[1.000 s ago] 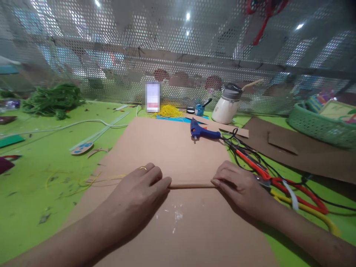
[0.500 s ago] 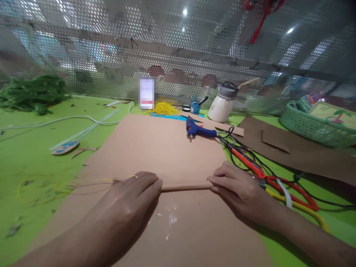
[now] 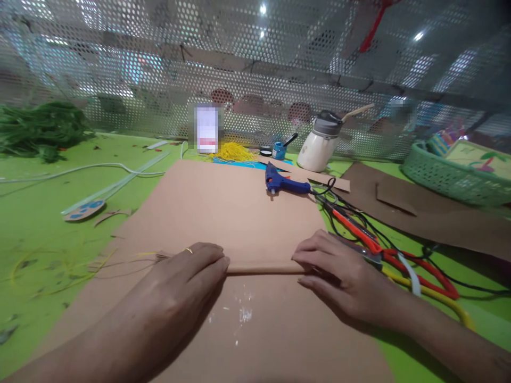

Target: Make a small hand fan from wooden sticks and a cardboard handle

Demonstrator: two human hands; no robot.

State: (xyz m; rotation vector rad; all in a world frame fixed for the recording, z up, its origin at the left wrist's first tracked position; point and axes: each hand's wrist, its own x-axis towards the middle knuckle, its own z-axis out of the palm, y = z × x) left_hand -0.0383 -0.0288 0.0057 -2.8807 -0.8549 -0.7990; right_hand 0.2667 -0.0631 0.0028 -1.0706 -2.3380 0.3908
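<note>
With left hand (image 3: 189, 277) gripping, and right hand (image 3: 337, 268) loosely spread over, the roll (image 3: 261, 267) lying left to right, equally near both.

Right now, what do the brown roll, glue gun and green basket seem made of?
Brown roll: probably paper or thin card; matte, no highlights. Glue gun: likely moulded plastic; smooth, evenly blue body. Green basket: apparently plastic; rows of holes in its wall, finish hard to judge.

no legible text, bright screen (image 3: 207, 127) blurred
</note>
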